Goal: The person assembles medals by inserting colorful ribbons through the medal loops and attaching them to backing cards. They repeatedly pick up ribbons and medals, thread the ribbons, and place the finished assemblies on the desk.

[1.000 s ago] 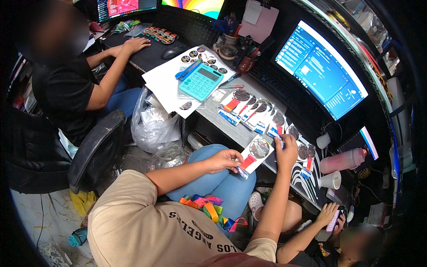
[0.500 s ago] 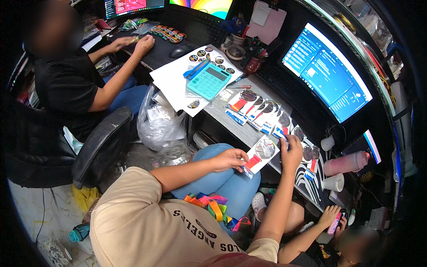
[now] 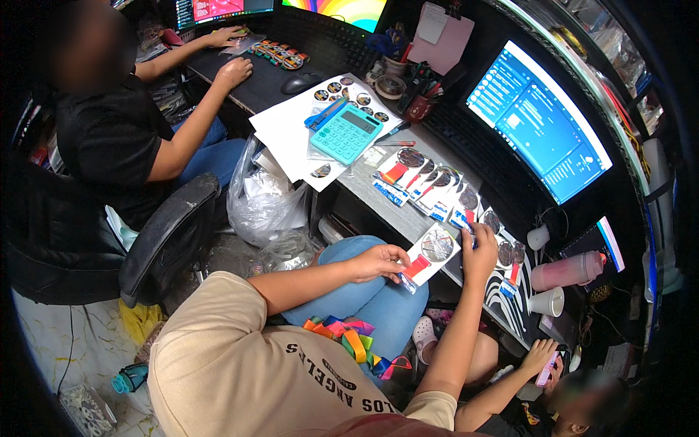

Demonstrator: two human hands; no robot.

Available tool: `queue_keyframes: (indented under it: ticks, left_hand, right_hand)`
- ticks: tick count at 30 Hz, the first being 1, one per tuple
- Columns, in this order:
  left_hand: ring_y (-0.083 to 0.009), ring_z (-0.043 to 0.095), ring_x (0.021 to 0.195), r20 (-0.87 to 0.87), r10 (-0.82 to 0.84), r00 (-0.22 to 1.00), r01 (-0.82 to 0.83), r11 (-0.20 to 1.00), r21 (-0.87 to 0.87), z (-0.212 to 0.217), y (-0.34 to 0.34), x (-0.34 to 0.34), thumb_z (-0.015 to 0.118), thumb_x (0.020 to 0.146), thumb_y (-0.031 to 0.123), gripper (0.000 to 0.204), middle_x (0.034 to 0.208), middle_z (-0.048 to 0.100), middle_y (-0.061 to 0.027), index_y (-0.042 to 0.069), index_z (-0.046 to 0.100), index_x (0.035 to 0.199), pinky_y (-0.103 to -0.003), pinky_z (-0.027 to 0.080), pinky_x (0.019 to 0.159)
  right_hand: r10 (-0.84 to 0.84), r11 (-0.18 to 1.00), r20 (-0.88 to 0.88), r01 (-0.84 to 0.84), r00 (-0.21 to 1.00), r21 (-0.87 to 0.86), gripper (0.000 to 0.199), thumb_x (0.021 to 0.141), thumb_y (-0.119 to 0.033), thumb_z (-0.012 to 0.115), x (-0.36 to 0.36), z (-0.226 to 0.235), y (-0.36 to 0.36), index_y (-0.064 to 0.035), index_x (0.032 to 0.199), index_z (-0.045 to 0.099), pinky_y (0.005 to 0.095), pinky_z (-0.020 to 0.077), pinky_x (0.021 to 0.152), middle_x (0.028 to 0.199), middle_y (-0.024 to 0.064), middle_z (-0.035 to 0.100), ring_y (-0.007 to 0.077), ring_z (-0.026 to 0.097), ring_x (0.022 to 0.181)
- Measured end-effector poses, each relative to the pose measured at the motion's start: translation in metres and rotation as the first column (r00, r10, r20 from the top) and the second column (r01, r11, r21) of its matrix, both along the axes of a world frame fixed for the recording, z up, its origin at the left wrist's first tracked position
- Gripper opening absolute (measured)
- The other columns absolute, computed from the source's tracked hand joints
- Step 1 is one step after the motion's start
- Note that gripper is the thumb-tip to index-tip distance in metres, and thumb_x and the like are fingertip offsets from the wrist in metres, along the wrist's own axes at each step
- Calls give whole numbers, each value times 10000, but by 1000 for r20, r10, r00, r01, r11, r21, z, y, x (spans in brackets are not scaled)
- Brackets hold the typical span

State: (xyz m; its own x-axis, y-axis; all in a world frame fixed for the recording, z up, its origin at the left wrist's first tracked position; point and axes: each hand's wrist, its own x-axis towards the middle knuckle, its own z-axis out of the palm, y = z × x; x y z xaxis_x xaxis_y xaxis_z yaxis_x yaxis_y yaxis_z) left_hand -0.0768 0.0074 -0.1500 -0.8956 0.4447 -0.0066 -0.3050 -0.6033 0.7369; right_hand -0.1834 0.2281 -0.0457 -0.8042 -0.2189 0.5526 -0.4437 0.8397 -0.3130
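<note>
Above my lap is a medal with a red ribbon on a white card in a clear sleeve. My left hand is closed on its lower left edge, thumb on top. At its right corner my right hand is closed, fingertips pinching the edge; some of that grip is hidden. Just beyond my right hand, several similar packaged medals lie in a row along the grey desk. A bundle of multicoloured ribbons rests on my lap.
A turquoise calculator sits on white sheets with round stickers. To the right stand a pink bottle and a white cup. One co-worker sits at left; another person holds a phone at lower right.
The packaged medal and my hands stay nearly in place, with a slight shift of the whole view. The co-worker at left has spread their hands apart, one reaching farther along the desk.
</note>
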Motion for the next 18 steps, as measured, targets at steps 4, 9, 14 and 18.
queue_keyframes:
  ticks: [4, 9, 14, 18]
  left_hand:
    - [-142, 643, 923, 7, -6, 1000, 6, 1000, -8, 0, 0, 0, 621, 929, 66, 128, 1006, 645, -52, 56, 625, 1056, -278, 566, 743]
    - [-142, 642, 922, 5, -2, 1000, 2, 1000, 4, -1, 0, 0, 616, 929, 58, 125, 1011, 645, -55, 54, 622, 1053, -277, 566, 740]
    - [-142, 648, 871, 12, 3, 1000, -3, 1000, 12, -3, 0, 0, 630, 911, 40, 115, 982, 650, -62, 55, 620, 1024, -271, 563, 728]
    - [-133, 641, 809, 10, 2, 1000, -2, 999, 35, -9, -1, -1, 646, 878, 4, 105, 916, 650, -59, 67, 609, 954, -257, 541, 691]
  right_hand:
    - [1, 1000, 0, -1, 1000, -5, 235, 842, -244, 690, 1, 1, -1, -68, 998, 689, 399, 476, 836, 1046, 102, 654, 317, 622, 958]
    - [3, 1000, -8, -3, 1000, 1, 234, 842, -250, 691, 0, 1, -1, -73, 996, 689, 395, 477, 829, 1040, 98, 653, 312, 623, 949]
    - [4, 1000, -11, -4, 1000, 3, 232, 844, -244, 688, 1, 1, -1, -69, 997, 688, 393, 478, 827, 1043, 95, 653, 310, 623, 951]
    - [3, 1000, -26, -3, 1000, 8, 231, 845, -238, 685, 0, 0, -1, -63, 996, 687, 395, 477, 827, 1040, 99, 654, 314, 624, 946]
